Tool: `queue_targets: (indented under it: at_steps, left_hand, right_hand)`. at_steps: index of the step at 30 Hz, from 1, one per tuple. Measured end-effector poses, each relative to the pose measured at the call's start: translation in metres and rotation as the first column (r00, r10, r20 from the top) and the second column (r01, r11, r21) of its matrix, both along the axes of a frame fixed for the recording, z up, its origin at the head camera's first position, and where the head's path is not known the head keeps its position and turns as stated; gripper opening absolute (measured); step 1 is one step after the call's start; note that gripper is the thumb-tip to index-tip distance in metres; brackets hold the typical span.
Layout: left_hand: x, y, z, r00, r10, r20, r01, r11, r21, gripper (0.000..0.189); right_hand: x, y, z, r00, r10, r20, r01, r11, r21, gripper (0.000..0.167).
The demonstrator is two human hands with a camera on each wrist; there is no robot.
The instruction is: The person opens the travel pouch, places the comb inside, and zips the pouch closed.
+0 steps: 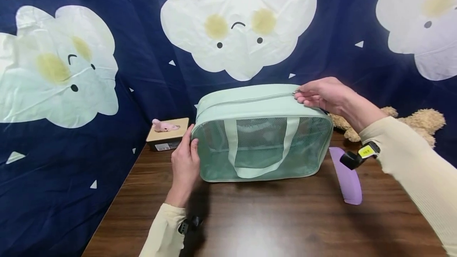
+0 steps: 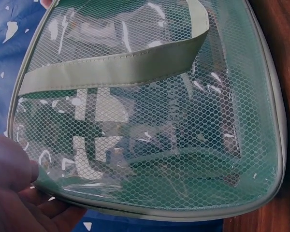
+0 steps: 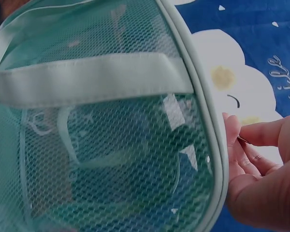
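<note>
A mint-green bag (image 1: 264, 142) with a clear mesh front and a pale strap handle (image 1: 257, 171) is upright at the middle of the table. Its left side is gripped by my left hand (image 1: 185, 165), thumb on the front; the left wrist view shows this hand (image 2: 19, 188) at the bag's edge. At the top right, my right hand (image 1: 326, 96) pinches the zipper pull (image 1: 295, 91). The zipper (image 1: 246, 100) runs along the top panel as a thin line. In the right wrist view the right hand (image 3: 270, 169) is partly behind the bag's rim.
Right of the bag, a purple comb (image 1: 348, 179) lies on the wooden table (image 1: 271, 217). Behind it is a fluffy tan plush toy (image 1: 423, 124). At the back left, a small pink plush (image 1: 164, 126) sits on a box (image 1: 151, 144). A blue curtain (image 1: 139, 43) hangs behind.
</note>
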State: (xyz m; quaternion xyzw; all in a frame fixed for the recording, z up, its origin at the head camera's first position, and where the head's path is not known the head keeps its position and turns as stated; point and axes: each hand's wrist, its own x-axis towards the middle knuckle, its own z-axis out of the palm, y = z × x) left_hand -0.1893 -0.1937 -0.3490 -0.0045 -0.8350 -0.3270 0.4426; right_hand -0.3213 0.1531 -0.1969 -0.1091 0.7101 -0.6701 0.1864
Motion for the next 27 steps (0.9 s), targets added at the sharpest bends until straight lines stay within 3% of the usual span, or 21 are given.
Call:
queue_targets:
  at_steps: [7, 19, 27]
  left_hand:
    - [-0.002, -0.003, 0.0, 1.0, 0.001, -0.029, -0.001, 1.0, 0.0, 0.037]
    - [-0.003, -0.003, -0.001, 0.999, 0.017, -0.035, -0.016, 1.0, 0.016, 0.037]
    - [-0.004, 0.0, 0.0, 1.0, 0.006, -0.03, -0.005, 0.999, 0.032, 0.037]
  right_hand:
    - [0.007, -0.026, 0.009, 0.998, 0.036, -0.054, -0.034, 0.998, 0.044, 0.015]
    - [0.012, -0.074, 0.019, 0.996, 0.068, -0.052, -0.064, 0.995, 0.077, 0.035]
    - [0.013, -0.1, 0.022, 0.998, 0.048, -0.035, -0.044, 0.993, 0.113, 0.03]
